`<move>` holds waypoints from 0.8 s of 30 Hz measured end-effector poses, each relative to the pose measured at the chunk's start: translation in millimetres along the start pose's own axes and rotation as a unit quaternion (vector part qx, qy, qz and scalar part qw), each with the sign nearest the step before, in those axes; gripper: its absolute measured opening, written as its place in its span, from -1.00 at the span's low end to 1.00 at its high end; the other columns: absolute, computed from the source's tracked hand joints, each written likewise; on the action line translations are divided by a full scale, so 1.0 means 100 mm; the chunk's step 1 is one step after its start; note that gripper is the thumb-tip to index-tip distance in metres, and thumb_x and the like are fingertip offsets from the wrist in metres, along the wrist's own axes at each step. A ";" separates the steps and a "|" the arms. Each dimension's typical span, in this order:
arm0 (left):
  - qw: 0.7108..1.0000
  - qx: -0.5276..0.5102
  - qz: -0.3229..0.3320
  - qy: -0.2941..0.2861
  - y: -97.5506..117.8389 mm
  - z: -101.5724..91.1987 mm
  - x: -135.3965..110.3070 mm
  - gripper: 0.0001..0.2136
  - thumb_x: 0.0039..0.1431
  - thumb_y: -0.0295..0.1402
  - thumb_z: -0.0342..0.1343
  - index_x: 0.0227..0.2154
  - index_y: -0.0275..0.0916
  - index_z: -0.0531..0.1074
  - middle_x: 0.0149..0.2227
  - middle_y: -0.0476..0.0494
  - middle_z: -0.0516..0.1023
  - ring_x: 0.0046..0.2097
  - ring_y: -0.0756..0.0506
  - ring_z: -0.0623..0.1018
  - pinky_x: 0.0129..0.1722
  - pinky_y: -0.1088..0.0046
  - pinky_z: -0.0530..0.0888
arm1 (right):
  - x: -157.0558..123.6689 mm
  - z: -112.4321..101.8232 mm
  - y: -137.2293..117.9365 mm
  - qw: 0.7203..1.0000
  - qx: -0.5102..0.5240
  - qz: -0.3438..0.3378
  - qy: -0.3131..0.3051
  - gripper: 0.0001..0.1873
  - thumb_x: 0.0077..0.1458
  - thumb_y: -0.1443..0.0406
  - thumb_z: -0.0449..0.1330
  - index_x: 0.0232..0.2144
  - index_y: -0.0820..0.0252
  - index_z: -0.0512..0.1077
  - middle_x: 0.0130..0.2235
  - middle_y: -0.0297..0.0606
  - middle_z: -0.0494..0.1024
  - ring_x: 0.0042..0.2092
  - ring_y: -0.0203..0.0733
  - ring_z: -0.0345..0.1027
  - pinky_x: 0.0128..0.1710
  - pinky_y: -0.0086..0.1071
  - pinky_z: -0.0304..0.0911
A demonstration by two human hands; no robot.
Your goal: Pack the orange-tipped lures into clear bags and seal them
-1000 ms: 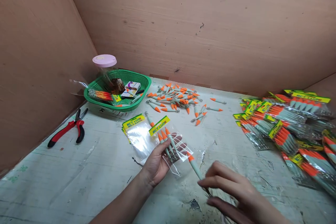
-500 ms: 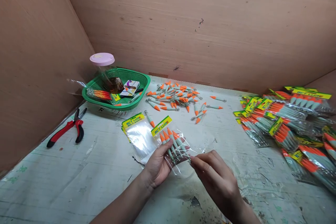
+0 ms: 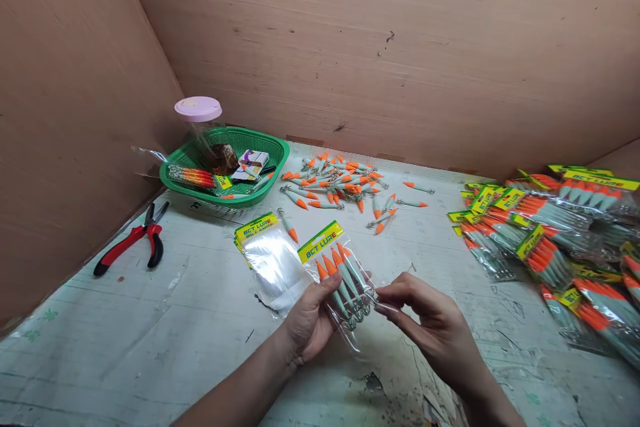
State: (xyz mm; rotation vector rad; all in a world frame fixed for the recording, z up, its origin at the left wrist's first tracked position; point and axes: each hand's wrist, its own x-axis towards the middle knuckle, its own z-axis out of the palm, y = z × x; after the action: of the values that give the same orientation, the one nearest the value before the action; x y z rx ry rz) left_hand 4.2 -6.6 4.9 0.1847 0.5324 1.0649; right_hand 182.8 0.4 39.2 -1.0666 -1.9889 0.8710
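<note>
My left hand (image 3: 313, 320) grips a clear plastic bag (image 3: 323, 243) with a yellow-green BCT LURE header, its thumb pressed on the front. Several orange-tipped, pale squid lures (image 3: 355, 269) lie side by side inside, orange ends toward the header and hooks toward the bag's lower end. My right hand (image 3: 425, 320) is closed at that end, thumb and fingertips pinching the bag's corner beside the hooks. Just left of the held bag, a stack of flat header bags (image 3: 273, 263) lies on the table, with a single lure (image 3: 289, 225) at its upper right.
A pile of loose lures (image 3: 340, 183) lies near the back wall. Filled lure packs (image 3: 545, 260) are heaped on the right. At back left a green basket (image 3: 280, 163) holds a pink-lidded jar (image 3: 199, 109), a small box and packaged lures. Red-handled pliers (image 3: 125, 247) lie at left.
The held bag has turned and risen slightly into clearer view, with the lures now lined up evenly inside. My right hand has shifted a little right, its fingers now at the bag's corner.
</note>
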 end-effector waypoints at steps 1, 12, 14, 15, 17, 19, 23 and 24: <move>1.000 -0.004 0.006 0.004 0.00 0.00 0.00 -0.73 0.17 -0.37 0.05 -0.18 -0.48 0.47 -0.15 -0.38 0.58 -0.09 -0.24 0.55 0.02 0.22 0.42 | -0.01 0.00 -0.01 1.000 0.006 0.001 -0.003 -0.91 0.11 0.36 0.17 -0.31 0.16 0.47 -0.44 -0.29 0.46 -0.41 -0.27 0.35 -0.43 -0.42 0.27; 0.998 -0.013 0.001 0.054 -0.02 0.02 0.01 -0.60 0.11 -0.42 0.12 0.02 -0.39 0.32 -0.10 -0.37 0.56 -0.14 -0.28 0.58 -0.07 0.15 0.47 | -0.05 0.04 0.00 0.999 0.027 0.026 -0.024 -0.91 0.13 0.32 0.15 -0.31 0.17 0.45 -0.41 -0.26 0.47 -0.38 -0.26 0.36 -0.40 -0.41 0.30; 0.998 -0.013 0.008 0.054 -0.01 0.03 0.01 -0.57 0.10 -0.45 0.12 0.07 -0.35 0.28 -0.11 -0.35 0.56 -0.14 -0.25 0.58 -0.06 0.16 0.47 | -0.06 0.09 0.00 0.998 0.025 0.048 -0.009 -0.89 0.11 0.29 0.18 -0.26 0.16 0.41 -0.37 -0.27 0.47 -0.37 -0.26 0.36 -0.38 -0.41 0.32; 0.999 -0.013 0.011 0.052 -0.01 0.03 0.02 -0.55 0.10 -0.46 0.12 0.08 -0.33 0.27 -0.11 -0.33 0.56 -0.13 -0.24 0.58 -0.05 0.16 0.46 | -0.08 0.12 0.00 0.998 0.024 0.060 0.007 -0.85 0.09 0.28 0.19 -0.24 0.16 0.39 -0.36 -0.28 0.47 -0.37 -0.27 0.35 -0.37 -0.42 0.33; 0.999 -0.012 0.013 0.048 -0.01 0.02 0.02 -0.53 0.09 -0.49 0.12 0.09 -0.31 0.26 -0.10 -0.31 0.56 -0.11 -0.23 0.57 -0.04 0.17 0.46 | -0.11 0.19 0.00 0.996 0.026 0.079 0.043 -0.81 0.08 0.27 0.20 -0.21 0.14 0.35 -0.34 -0.29 0.47 -0.36 -0.28 0.36 -0.36 -0.43 0.35; 0.999 -0.008 0.012 0.048 -0.01 0.02 0.02 -0.54 0.07 -0.49 0.14 0.07 -0.32 0.29 -0.09 -0.32 0.55 -0.10 -0.23 0.56 -0.06 0.20 0.47 | -0.13 0.24 0.00 0.993 0.036 0.096 0.058 -0.81 0.10 0.27 0.17 -0.20 0.13 0.33 -0.28 -0.27 0.48 -0.31 -0.27 0.38 -0.31 -0.42 0.36; 0.998 -0.001 0.013 0.060 -0.01 0.02 0.01 -0.60 0.05 -0.48 0.16 0.00 -0.34 0.34 -0.05 -0.33 0.53 -0.10 -0.24 0.56 -0.08 0.20 0.48 | -0.12 0.25 0.01 0.991 0.064 0.118 0.028 -0.83 0.13 0.26 0.15 -0.19 0.12 0.33 -0.24 -0.26 0.48 -0.22 -0.23 0.40 -0.24 -0.41 0.36; 0.998 0.001 0.014 0.063 -0.01 0.02 0.01 -0.60 0.04 -0.48 0.17 -0.01 -0.33 0.35 -0.03 -0.33 0.51 -0.08 -0.24 0.55 -0.08 0.20 0.48 | -0.12 0.24 0.01 0.990 0.066 0.120 0.018 -0.83 0.13 0.26 0.15 -0.19 0.12 0.34 -0.26 -0.27 0.48 -0.24 -0.24 0.39 -0.25 -0.41 0.36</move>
State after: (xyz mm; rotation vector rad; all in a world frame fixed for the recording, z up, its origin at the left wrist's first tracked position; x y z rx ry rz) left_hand 6.3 -6.3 5.8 0.1281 0.6457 1.1073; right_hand 167.9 -14.9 22.8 -1.2512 -1.7709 1.0866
